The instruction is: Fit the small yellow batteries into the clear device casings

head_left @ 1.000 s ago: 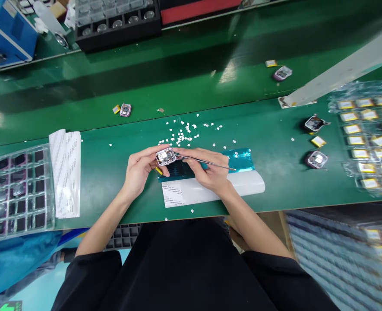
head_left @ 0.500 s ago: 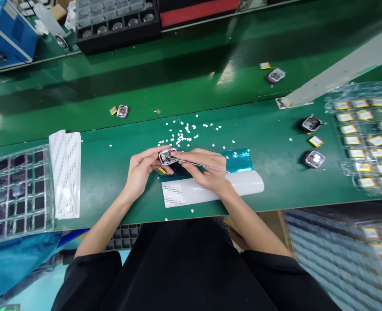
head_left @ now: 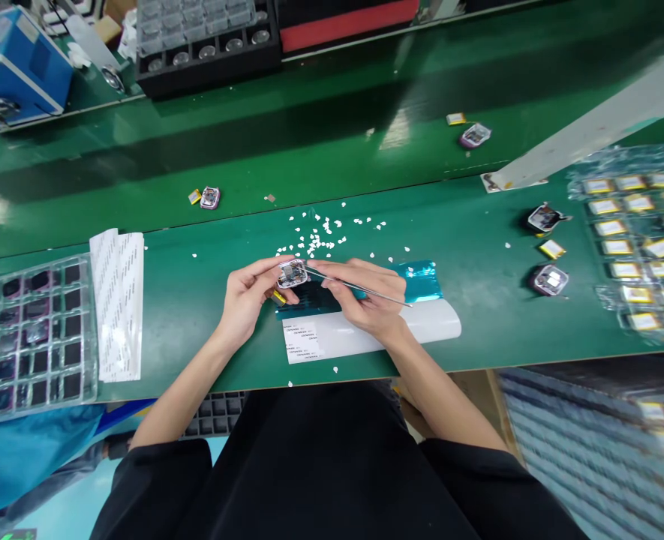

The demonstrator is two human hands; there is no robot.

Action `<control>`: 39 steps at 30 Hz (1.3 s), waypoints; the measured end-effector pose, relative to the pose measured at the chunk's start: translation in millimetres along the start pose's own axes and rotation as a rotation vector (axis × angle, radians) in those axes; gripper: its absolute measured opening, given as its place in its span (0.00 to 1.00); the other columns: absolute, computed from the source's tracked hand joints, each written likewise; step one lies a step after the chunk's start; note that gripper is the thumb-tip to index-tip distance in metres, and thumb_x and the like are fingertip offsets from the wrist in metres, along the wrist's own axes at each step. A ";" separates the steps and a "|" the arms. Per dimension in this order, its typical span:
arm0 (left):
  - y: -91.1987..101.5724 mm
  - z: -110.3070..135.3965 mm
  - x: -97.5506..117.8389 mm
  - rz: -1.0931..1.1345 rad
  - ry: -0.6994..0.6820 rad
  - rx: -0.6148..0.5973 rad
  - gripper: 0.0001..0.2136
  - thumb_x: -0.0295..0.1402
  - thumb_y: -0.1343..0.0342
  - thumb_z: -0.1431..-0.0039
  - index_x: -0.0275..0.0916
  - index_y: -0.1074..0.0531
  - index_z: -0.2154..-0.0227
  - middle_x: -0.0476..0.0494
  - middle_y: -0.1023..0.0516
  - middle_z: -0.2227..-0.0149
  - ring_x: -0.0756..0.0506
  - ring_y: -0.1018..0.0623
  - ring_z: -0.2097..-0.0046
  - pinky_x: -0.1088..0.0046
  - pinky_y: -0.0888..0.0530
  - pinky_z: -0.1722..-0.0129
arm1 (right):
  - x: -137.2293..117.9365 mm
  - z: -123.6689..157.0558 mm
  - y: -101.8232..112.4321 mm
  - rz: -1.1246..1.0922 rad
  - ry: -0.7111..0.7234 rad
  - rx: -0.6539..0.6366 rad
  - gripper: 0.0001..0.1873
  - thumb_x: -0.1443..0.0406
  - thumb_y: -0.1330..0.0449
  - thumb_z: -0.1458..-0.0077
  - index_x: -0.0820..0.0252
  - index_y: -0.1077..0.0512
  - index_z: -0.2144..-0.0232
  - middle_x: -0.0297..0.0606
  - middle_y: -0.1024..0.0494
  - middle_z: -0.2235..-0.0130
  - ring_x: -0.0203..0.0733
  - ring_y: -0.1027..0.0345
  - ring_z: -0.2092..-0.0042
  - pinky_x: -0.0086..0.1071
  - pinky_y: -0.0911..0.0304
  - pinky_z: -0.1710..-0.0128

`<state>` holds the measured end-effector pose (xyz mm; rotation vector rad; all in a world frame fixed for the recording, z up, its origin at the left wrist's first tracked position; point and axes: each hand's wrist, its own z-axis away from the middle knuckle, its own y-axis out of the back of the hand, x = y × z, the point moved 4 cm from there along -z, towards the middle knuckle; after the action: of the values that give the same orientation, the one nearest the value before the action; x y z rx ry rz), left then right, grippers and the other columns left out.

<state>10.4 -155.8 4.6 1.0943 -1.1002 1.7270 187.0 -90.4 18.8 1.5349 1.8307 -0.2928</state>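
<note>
White sheet (head_left: 302, 341) by the table's (head_left: 174, 300) front edge: rows of dark print at its left end (too small to read).
White strips (head_left: 118, 307) toward the table's left end: slanting lines of repeated print, equally illegible.
Green floor sign (head_left: 19, 535): lighter green mark, mostly cut off.
Words, brands, numbers: none legible.

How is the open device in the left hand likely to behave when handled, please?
The open device is probably fragile, since its circuitry lies exposed. It seems light: the left hand holds it by the edge. Its pale casing looks stiff, not floppy.
</note>
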 end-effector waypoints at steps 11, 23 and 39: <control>1.9 -3.0 0.0 0.016 -0.011 0.009 0.10 0.32 0.34 0.45 0.37 0.16 0.60 0.47 0.16 0.75 0.49 0.20 0.78 0.74 0.22 0.74 | -3.9 -0.6 -1.6 0.057 0.076 -0.071 0.20 0.72 0.39 0.36 0.51 0.24 0.45 0.35 0.14 0.55 0.38 0.18 0.62 0.32 0.25 0.67; -3.2 0.1 -3.9 0.058 0.094 -0.024 0.14 0.30 0.31 0.50 0.35 0.18 0.58 0.47 0.15 0.74 0.47 0.17 0.76 0.73 0.18 0.73 | -1.7 2.1 -7.0 0.014 0.064 -0.091 0.19 0.69 0.39 0.35 0.49 0.23 0.45 0.32 0.14 0.57 0.36 0.20 0.66 0.32 0.26 0.67; -2.1 0.0 -1.7 0.139 0.166 -0.064 0.15 0.29 0.42 0.46 0.34 0.16 0.57 0.42 0.14 0.68 0.44 0.15 0.72 0.67 0.17 0.68 | -1.2 2.5 -7.6 -0.023 0.008 -0.093 0.19 0.70 0.38 0.36 0.48 0.23 0.46 0.31 0.14 0.60 0.35 0.24 0.69 0.32 0.28 0.69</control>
<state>12.9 -155.5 3.5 0.8354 -1.1404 1.8413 180.9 -94.9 15.8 1.4548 1.8430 -0.2092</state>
